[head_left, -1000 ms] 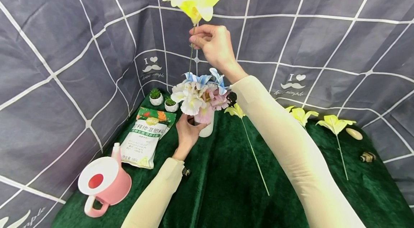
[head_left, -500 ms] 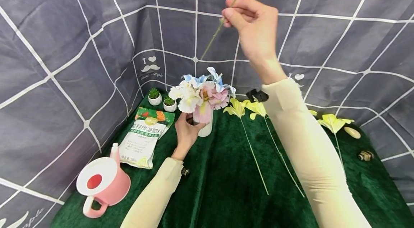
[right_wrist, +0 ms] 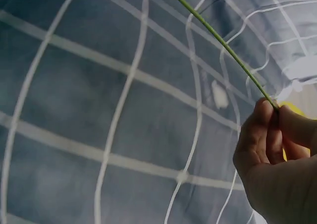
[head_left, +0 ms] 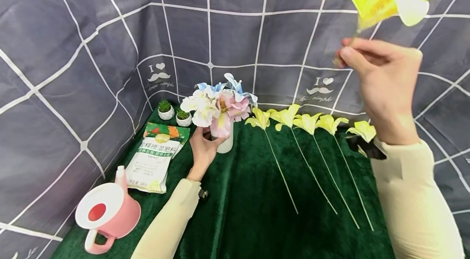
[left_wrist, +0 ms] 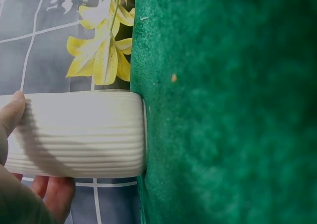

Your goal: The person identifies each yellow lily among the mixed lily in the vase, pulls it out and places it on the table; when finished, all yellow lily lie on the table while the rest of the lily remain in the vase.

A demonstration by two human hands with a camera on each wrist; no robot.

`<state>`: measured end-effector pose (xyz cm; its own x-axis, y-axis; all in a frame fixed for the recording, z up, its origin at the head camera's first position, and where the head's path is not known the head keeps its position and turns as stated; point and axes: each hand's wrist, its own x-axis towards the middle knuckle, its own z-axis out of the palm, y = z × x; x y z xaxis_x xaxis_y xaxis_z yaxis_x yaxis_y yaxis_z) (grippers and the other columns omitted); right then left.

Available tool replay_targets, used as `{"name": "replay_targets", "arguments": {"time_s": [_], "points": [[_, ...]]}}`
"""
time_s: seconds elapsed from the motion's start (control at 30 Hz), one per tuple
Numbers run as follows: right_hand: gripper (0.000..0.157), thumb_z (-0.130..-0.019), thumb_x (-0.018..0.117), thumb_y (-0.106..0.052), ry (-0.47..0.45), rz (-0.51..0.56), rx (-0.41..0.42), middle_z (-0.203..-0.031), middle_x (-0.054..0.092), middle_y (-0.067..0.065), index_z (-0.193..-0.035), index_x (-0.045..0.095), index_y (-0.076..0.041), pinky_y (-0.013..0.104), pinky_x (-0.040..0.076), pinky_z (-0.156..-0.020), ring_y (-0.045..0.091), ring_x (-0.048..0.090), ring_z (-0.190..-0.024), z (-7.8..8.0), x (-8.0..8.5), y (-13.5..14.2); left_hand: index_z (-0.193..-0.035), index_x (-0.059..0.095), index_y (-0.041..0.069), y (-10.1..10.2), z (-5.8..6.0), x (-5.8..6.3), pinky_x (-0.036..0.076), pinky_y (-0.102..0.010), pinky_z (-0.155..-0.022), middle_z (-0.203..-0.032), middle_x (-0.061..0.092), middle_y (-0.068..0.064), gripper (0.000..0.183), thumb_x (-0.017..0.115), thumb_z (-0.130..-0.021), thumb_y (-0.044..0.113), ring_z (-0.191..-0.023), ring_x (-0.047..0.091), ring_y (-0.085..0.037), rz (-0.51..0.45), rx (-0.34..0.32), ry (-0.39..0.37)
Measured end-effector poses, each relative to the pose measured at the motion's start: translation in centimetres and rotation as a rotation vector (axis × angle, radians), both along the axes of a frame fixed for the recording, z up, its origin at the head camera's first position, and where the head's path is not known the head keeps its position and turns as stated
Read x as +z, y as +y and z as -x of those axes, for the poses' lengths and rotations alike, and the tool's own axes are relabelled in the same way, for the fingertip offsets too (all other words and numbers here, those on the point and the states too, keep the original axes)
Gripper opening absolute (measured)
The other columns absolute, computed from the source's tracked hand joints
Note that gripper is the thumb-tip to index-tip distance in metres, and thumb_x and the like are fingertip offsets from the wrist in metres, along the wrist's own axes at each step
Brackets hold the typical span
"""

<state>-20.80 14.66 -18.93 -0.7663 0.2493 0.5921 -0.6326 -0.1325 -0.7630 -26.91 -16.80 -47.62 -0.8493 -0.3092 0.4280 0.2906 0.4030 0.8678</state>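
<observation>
My left hand grips a white ribbed vase that stands upright on the green cloth. In the left wrist view, the thumb lies on one side of the vase and fingers show on the other. White, pink and blue artificial flowers fill the top of the vase and hide its rim. High at the right, my right hand pinches a yellow lily just below the bloom. Its green stem stretches away from the fingertips in the right wrist view.
Several yellow lilies lie in a row on the green cloth right of the vase. At left are a pink watering can, a fertilizer bag and two potted succulents. A grey checked curtain surrounds the cloth.
My right hand has carried the yellow lily from above the vase, its stem leaving the flowers, far to the right. My left hand keeps its grip on the vase. The view has shifted slightly right.
</observation>
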Motion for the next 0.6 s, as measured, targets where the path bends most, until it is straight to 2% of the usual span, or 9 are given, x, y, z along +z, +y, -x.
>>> {"name": "replay_targets", "arguments": {"time_s": [0.07, 0.17, 0.3, 0.4, 0.5, 0.6], "points": [[0.026, -0.075, 0.082, 0.010, -0.061, -0.043, -0.040, -0.079, 0.079, 0.010, -0.099, 0.074, 0.015, 0.021, 0.060, -0.068, 0.017, 0.074, -0.065, -0.8, -1.4, 2.1, -0.118, 0.065, 0.006, -0.1, 0.0, 0.1, 0.060, -0.047, -0.085, -0.104, 0.072, -0.018, 0.063, 0.096, -0.067, 0.025, -0.094, 0.073, -0.033, 0.006, 0.004, -0.002], [0.025, -0.078, 0.082, 0.004, -0.172, -0.179, -0.132, -0.079, 0.080, 0.001, -0.101, 0.076, 0.010, 0.015, 0.056, -0.066, 0.010, 0.073, -0.066, -1.8, -3.7, 5.1, -0.122, 0.064, 0.008, -0.2, 0.0, 0.2, 0.060, -0.045, -0.087, -0.107, 0.072, -0.017, 0.065, 0.095, -0.068, 0.026, -0.096, 0.073, -0.031, 0.013, -0.001, -0.010], [0.020, -0.084, 0.082, -0.012, -0.366, -0.479, -0.308, -0.076, 0.077, -0.018, -0.101, 0.080, -0.002, 0.009, 0.050, -0.065, -0.003, 0.068, -0.068, -2.4, -7.2, 8.6, -0.122, 0.064, 0.009, -0.2, 0.0, 0.0, 0.060, -0.045, -0.087, -0.108, 0.072, -0.017, 0.065, 0.095, -0.068, 0.026, -0.097, 0.073, -0.031, 0.012, -0.006, -0.024], [0.020, -0.086, 0.081, -0.024, -0.509, -0.679, -0.393, -0.071, 0.070, -0.032, -0.100, 0.081, -0.009, 0.008, 0.046, -0.063, -0.014, 0.062, -0.069, -2.3, -10.4, 10.8, -0.122, 0.064, 0.008, -0.2, 0.0, -0.2, 0.060, -0.046, -0.087, -0.107, 0.072, -0.018, 0.065, 0.095, -0.067, 0.025, -0.096, 0.073, -0.031, 0.006, -0.005, -0.018], [0.026, -0.088, 0.079, -0.031, -0.610, -0.805, -0.394, -0.069, 0.062, -0.042, -0.103, 0.081, -0.010, 0.008, 0.043, -0.062, -0.018, 0.059, -0.066, -2.0, -13.8, 12.7, -0.120, 0.064, 0.008, -0.2, 0.1, -0.3, 0.060, -0.046, -0.085, -0.105, 0.073, -0.017, 0.064, 0.096, -0.067, 0.025, -0.094, 0.073, -0.031, 0.010, 0.001, -0.001], [0.033, -0.090, 0.076, -0.034, -0.683, -0.907, -0.345, -0.067, 0.063, -0.039, -0.108, 0.078, -0.007, 0.012, 0.046, -0.059, -0.014, 0.061, -0.064, -1.7, -17.3, 14.3, -0.120, 0.065, 0.008, -0.1, 0.3, -0.3, 0.060, -0.046, -0.084, -0.103, 0.073, -0.017, 0.064, 0.096, -0.066, 0.026, -0.092, 0.074, -0.030, 0.016, -0.002, 0.005]]}}
